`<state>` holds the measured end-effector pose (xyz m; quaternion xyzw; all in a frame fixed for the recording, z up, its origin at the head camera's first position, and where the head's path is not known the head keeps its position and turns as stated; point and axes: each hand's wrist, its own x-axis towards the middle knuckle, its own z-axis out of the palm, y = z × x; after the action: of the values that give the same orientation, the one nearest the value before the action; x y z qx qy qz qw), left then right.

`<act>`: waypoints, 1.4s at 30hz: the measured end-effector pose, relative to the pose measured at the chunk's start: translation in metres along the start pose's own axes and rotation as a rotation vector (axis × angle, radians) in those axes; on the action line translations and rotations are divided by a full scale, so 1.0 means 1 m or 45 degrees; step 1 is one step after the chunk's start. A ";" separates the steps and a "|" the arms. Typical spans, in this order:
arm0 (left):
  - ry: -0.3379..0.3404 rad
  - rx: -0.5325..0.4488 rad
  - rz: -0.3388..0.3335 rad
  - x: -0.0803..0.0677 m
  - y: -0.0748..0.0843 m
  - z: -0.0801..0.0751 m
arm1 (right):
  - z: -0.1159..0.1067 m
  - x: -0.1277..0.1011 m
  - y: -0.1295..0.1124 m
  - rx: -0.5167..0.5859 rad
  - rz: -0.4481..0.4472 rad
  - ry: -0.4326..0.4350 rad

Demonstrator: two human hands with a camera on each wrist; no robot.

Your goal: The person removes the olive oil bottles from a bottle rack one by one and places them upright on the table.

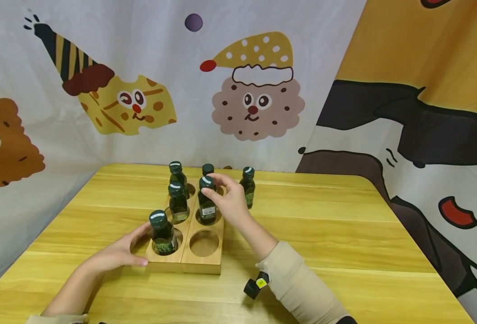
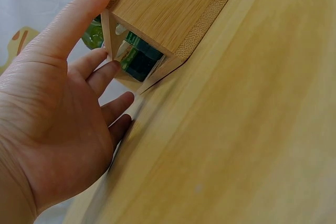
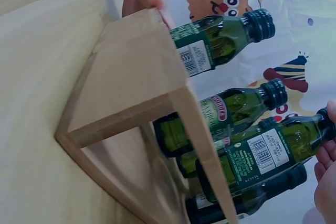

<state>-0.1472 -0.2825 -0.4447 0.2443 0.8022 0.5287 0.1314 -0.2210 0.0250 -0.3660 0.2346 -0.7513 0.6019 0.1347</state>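
Note:
A light wooden rack (image 1: 202,268) with two columns of round holes stands on the table. My right hand (image 1: 232,200) pinches the dark cap of a small green olive oil bottle (image 1: 207,202), whose base is in the middle hole of the right column. The right wrist view shows this bottle (image 3: 268,153) leaning, its barcode label visible. My left hand (image 1: 118,249) touches the rack's left front corner, the thumb at the edge and the fingers fairly straight beside it. Next to it, another bottle (image 1: 163,234) occupies the left column's front hole. Behind that stand further bottles (image 1: 178,202) in the rack.
One green bottle (image 1: 247,186) stands on the table just right of the rack, partly behind my right hand. The front right hole (image 1: 204,243) holds no bottle. Below my right sleeve a black wrist device (image 1: 256,285) hangs. A printed curtain (image 1: 254,148) closes off the table's back edge.

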 end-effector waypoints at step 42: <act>-0.008 0.010 0.016 0.000 -0.003 -0.001 | -0.076 0.004 -0.029 0.044 -0.160 0.058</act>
<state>-0.1491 -0.2843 -0.4472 0.2515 0.8023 0.5256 0.1297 -0.2152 0.0930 -0.3214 0.2699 -0.7213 0.6104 0.1853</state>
